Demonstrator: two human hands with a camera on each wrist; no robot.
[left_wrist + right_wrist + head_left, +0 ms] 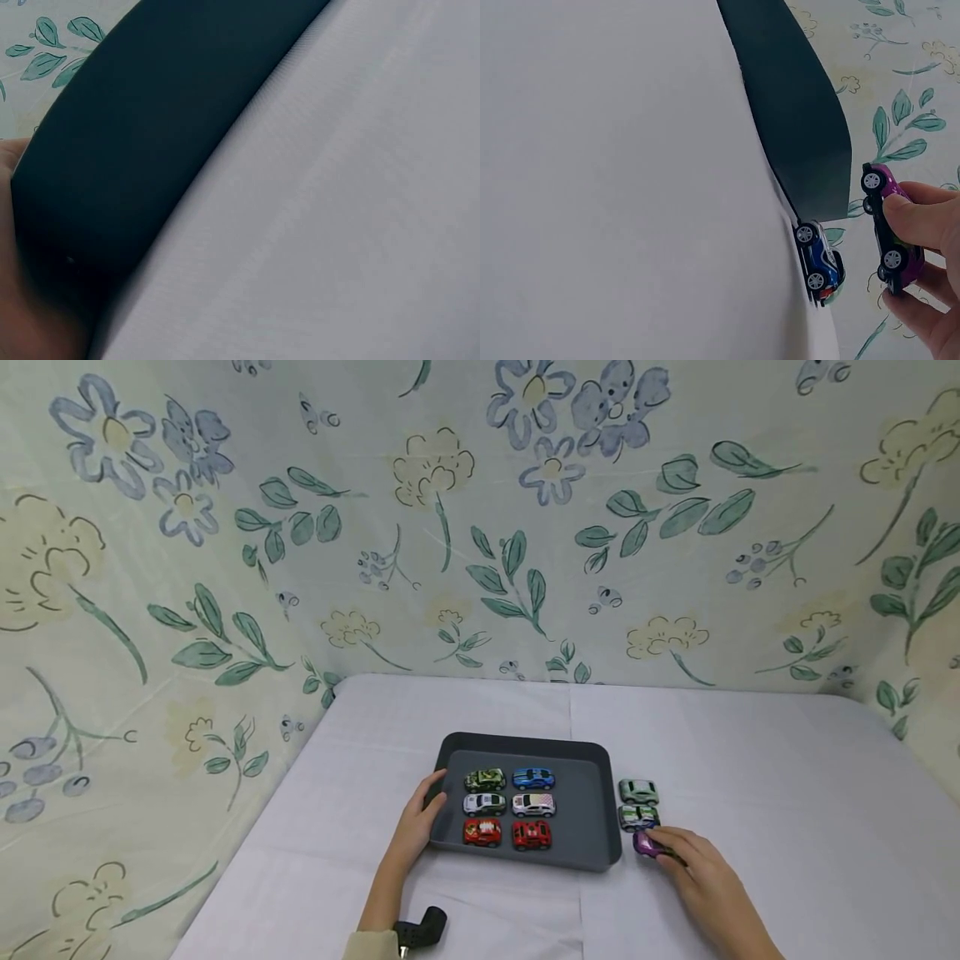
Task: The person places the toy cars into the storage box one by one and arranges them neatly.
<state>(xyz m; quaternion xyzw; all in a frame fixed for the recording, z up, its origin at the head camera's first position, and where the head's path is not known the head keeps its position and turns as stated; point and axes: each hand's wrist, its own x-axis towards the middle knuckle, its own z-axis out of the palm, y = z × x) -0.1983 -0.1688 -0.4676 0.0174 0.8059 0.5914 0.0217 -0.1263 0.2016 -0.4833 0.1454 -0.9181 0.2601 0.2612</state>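
A dark grey tray (592, 827) sits on the white table and holds six toy cars in two columns: green (484, 779), blue (533, 777), white (484, 803), pink-white (533, 804), and two red ones (482, 832) (531, 834). My left hand (437, 793) grips the tray's left rim, and the tray wall (135, 135) fills the left wrist view. My right hand (658, 845) pinches a purple car (647, 844) (886, 225) just off the tray's right front corner, held a little above the cloth. Two green-white cars (638, 791) (638, 816) stand beside the tray.
A white cloth (750, 777) covers the table, and floral fabric (450, 527) hangs behind it and on both sides. In the right wrist view another toy car (819, 259) sits against the tray wall (795, 112). A black camera mount (422, 928) is on my left wrist.
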